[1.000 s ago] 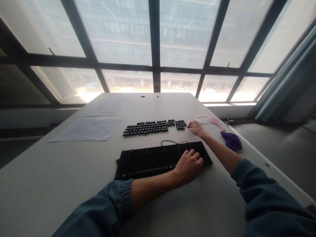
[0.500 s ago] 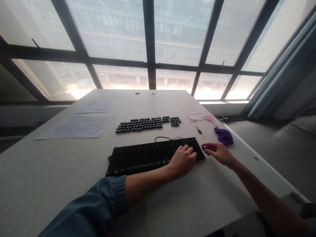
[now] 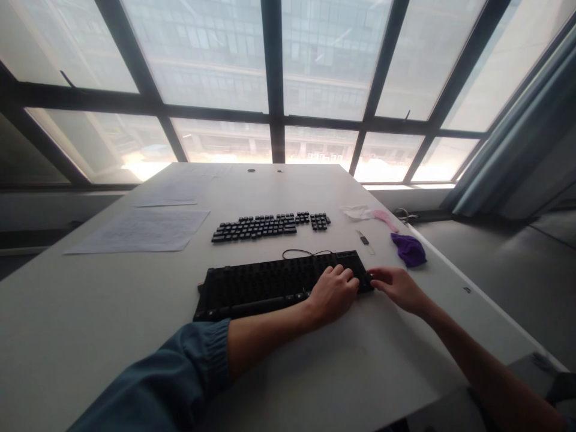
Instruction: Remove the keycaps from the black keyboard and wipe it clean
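A black keyboard (image 3: 261, 282) lies on the white table, its key area dark and seemingly without keycaps. My left hand (image 3: 333, 289) rests over its right part, fingers bent and pressed down on it; the fingertips are partly hidden. At the keyboard's right edge, my right hand (image 3: 392, 287) has thumb and fingers pinched on a small black piece that looks like a keycap (image 3: 369, 275). Beyond the keyboard, many loose black keycaps (image 3: 256, 228) are laid out in keyboard order, with a smaller number-pad block (image 3: 320, 221) at their right.
Printed sheets (image 3: 139, 231) lie at the left. To the right are a small tool with a dark handle (image 3: 364, 240), a white wrapper (image 3: 357, 212), a pink strip (image 3: 385, 218) and a purple cloth (image 3: 408, 249). The keyboard's cable (image 3: 299, 251) loops behind it.
My right hand has moved slightly down and left, bringing the small black piece against the keyboard's right edge. My left hand stays in place on the keyboard.
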Tool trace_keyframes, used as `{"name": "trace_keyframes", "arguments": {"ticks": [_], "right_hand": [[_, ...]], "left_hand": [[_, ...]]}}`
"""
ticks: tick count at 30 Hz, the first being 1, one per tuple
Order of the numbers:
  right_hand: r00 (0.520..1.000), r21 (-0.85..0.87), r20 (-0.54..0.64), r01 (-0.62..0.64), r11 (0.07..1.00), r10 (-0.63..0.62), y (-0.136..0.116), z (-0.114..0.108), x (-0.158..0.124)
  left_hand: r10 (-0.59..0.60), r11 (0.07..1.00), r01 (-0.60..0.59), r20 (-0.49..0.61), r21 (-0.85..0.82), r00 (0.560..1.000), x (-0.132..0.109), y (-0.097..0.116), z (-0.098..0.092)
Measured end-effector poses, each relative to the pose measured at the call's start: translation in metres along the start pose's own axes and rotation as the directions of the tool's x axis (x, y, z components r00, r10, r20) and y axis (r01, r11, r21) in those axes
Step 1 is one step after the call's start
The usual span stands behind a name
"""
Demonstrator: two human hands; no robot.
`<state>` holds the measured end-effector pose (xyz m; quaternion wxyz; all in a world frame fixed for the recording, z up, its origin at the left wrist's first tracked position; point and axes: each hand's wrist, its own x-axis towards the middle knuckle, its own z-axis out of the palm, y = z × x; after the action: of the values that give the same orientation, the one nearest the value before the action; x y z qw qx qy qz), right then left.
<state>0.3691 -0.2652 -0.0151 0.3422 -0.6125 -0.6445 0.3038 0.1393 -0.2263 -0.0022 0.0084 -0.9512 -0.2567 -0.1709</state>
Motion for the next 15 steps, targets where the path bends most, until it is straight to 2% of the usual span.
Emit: {"name": "trace_keyframes", "arguments": {"ticks": [8,15], "right_hand": [[1.0,-0.122,-0.013,0.021,0.992,-0.023,0.002,0.002,0.004],[0.997,-0.317,-0.043,0.039,0.948,-0.056,-0.014,0.005,0.0]], "left_hand": [[0.0,1.0,0.0,-0.007,0.009,1.0,0.0,0.001,0.0],[-0.004,1.0,0.004,-0.012,0.006,1.0,0.0,0.001,0.0]]}}
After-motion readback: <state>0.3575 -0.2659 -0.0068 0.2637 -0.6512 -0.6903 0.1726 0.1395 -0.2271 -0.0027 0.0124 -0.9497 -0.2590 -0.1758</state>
